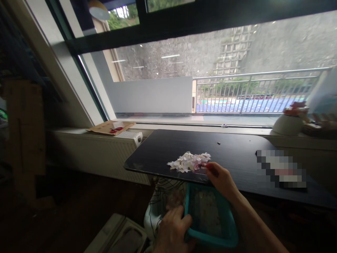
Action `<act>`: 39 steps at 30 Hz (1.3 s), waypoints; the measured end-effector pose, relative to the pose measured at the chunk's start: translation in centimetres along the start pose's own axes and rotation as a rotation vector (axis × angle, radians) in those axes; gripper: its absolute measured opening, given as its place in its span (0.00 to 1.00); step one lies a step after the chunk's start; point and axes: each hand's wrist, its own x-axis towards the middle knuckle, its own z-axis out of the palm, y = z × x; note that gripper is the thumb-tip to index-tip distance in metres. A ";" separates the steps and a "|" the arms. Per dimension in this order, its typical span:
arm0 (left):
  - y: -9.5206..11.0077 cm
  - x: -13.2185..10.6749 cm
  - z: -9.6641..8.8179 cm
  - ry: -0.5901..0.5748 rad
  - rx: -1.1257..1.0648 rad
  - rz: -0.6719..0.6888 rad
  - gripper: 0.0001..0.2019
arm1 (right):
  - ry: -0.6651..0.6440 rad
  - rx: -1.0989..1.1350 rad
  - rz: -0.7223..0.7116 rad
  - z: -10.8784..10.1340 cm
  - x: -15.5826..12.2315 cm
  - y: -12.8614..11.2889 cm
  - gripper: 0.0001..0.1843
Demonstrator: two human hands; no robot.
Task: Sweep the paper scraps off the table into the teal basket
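A heap of small torn paper scraps (189, 161), white with some pink, lies near the front edge of a black table (231, 151). My right hand (221, 179) rests at that edge, fingertips closed against the right side of the heap. Just below the table edge my left hand (173, 228) grips the near left rim of a teal plastic tray (210, 218), which holds pale scraps inside.
A wire basket with a plastic bag (163, 200) stands under the table, beside a grey lid (118, 235) on the floor. A white radiator (100, 154) runs along the window wall with cardboard (110, 126) on it. A white pot (288, 123) sits on the sill at right.
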 end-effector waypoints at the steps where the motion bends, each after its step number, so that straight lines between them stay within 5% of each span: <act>1: 0.0 0.0 0.0 -0.003 -0.002 -0.003 0.09 | 0.004 -0.004 0.002 0.0 0.0 0.0 0.13; 16: 1.7 0.9 -0.8 -0.154 0.040 0.086 0.12 | -0.021 -0.014 0.039 0.1 0.0 0.2 0.14; 31: 1.9 1.1 -1.4 -0.211 0.015 0.085 0.13 | -0.200 0.051 0.003 -0.2 -0.4 -0.7 0.13; 39: 1.1 1.1 -0.3 -0.217 0.033 0.119 0.14 | -0.064 0.046 0.004 1.3 0.8 -0.6 0.15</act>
